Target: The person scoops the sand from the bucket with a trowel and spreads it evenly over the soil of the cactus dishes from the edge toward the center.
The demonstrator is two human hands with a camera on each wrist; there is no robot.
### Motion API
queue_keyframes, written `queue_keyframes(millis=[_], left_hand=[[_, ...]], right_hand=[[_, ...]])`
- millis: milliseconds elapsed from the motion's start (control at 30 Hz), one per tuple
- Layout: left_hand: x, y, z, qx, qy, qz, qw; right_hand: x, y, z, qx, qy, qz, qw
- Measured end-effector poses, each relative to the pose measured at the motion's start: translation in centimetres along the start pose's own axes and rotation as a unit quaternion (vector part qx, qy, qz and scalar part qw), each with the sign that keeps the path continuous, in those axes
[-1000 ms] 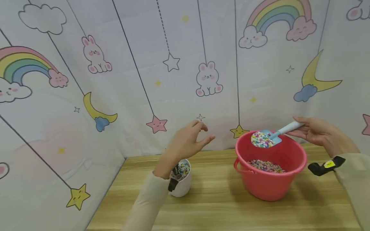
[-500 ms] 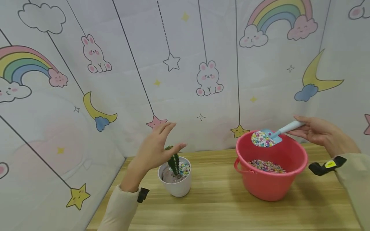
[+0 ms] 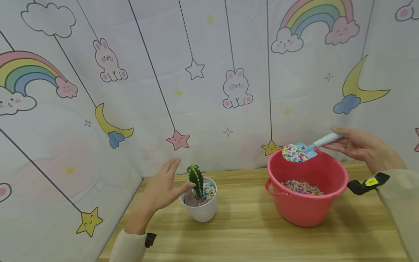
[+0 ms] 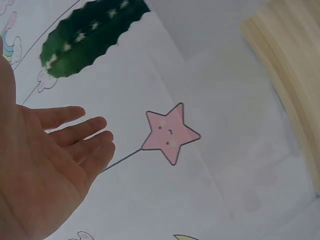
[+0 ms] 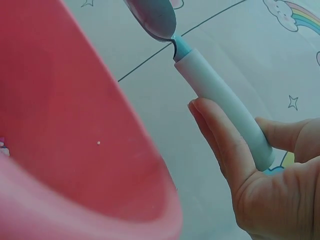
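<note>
Pinching the white handle of the scoop, the right hand appears in its wrist view, which alone shows the scoop's underside. The left wrist view alone shows the palm of the left hand, fingers loosely extended. In the head view, the blue scoop carries multicoloured beads above the red bucket on the worktop; the left hand is beside a potted cactus; a yellow label is too small to read.
</note>
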State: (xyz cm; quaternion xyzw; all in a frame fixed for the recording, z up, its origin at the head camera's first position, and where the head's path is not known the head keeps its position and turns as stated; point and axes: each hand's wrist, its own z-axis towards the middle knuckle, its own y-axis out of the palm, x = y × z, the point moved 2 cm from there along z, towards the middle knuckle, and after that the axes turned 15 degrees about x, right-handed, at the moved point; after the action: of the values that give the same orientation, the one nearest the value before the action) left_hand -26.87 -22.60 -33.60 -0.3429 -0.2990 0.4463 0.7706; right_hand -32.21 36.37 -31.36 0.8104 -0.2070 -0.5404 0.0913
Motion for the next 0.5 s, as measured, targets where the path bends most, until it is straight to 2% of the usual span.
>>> queue_keyframes(millis=[267,500], left_hand=[[-1.7,3.4,-1.7,-0.082,-0.014,0.005,0.9965],[-2.6,5.7,-2.7,-0.097,-0.005,0.007,0.9953]], right_hand=[[0.0,1.5,0.0,0.004,-0.009,-0.006,0.9999],[0.1,3.1,0.1,0.004,-0.002,0.003,1.0]])
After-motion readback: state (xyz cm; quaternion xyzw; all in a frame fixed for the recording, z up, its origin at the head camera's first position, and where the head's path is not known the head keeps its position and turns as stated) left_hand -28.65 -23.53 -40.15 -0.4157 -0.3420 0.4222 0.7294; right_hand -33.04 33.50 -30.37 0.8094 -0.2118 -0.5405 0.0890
